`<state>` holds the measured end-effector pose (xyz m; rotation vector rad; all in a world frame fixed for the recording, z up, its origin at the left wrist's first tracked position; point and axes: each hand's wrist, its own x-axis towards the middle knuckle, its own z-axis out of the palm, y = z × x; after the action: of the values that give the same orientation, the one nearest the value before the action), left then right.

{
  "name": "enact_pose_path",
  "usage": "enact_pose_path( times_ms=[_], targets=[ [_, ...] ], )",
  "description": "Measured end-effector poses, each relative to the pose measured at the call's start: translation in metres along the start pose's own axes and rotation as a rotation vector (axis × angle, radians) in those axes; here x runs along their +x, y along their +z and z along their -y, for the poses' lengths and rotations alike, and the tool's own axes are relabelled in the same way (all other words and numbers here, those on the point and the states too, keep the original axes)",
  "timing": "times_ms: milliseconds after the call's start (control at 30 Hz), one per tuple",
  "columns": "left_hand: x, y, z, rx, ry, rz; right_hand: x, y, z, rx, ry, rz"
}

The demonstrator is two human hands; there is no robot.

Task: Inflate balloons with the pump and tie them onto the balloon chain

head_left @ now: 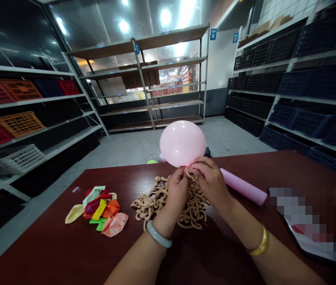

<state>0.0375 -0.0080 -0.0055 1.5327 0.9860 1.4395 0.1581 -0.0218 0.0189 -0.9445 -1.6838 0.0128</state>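
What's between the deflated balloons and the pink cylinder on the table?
Head view: a heap of tan curled pieces, with the left hand and right hand partly covering it.

Loads of room over the table (37, 245) at the near left, easy pass for a hand. Between the limp balloons (104, 209) and tan loops (193, 208) there's a gap (super tight though). Straight ahead, the pink balloon (182, 142) is a total roadblock, and the pink tube (245, 187) blocks the right.

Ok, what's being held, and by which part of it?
The pink balloon, by its neck, in the left hand and right hand, with a piece of tan cord there too.
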Motion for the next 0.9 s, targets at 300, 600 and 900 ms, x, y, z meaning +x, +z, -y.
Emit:
enact_pose_path(
  times_ms=[300, 600, 900],
  targets=[
    [0.004, -0.007, 0.007, 0.151, 0.172, 0.054, 0.007, -0.009, -0.007, 0.234, 0.13, 0.113],
    [0.003, -0.005, 0.0, 0.386, 0.235, 0.066, 0.001, 0.003, -0.01, 0.718, 0.619, -0.125],
    [-0.004, 0.002, -0.005, 0.549, 0.264, 0.148, -0.002, 0.02, -0.022, 0.946, 0.916, -0.325]
  ],
)
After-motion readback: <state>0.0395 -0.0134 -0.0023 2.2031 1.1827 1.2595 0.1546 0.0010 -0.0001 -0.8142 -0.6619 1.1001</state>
